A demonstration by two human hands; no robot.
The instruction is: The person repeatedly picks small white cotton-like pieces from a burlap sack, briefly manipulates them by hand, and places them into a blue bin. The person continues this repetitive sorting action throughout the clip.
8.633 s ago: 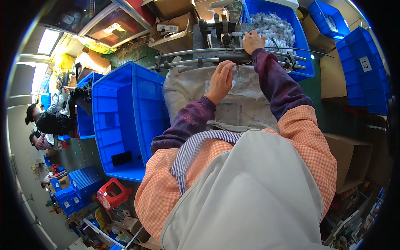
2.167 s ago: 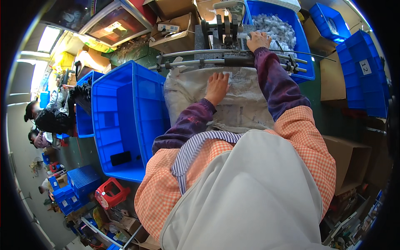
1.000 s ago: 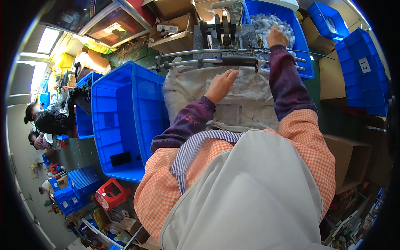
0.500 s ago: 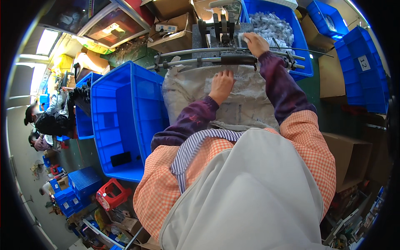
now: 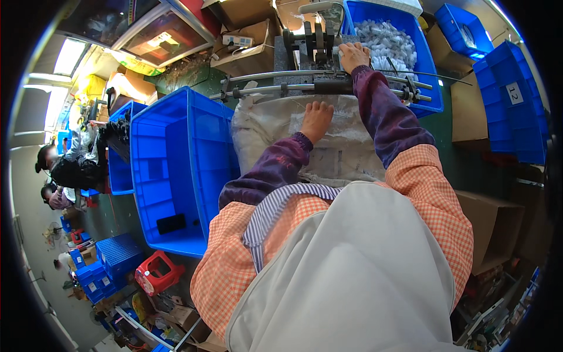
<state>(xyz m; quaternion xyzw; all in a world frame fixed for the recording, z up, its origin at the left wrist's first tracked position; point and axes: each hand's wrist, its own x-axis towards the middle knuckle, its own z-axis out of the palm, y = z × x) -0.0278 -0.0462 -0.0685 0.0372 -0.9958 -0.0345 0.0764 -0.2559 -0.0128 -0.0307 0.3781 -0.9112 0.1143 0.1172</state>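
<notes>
My left hand rests palm down on a greyish-white cloth-like cover, its fingers slightly apart; nothing shows in its grasp. Clear plastic lies on the cover around those fingers. Farther off, my right hand is bent over the right side of a dark bench machine, fingers curled down. Whatever lies under its fingertips is hidden. Two metal rails with a black cylindrical sleeve run crosswise between my hands. Right of the machine, a blue bin holds many small translucent plastic pieces.
A large blue crate with a dark flat object inside stands to my left. Behind it is a red stool. Cardboard boxes and stacked blue crates are at my right. People sit at the far left.
My right hand has shifted slightly left and nearer the machine, its fingers curling down more. My left hand has moved a little to the right and nearer to me on the cover.
</notes>
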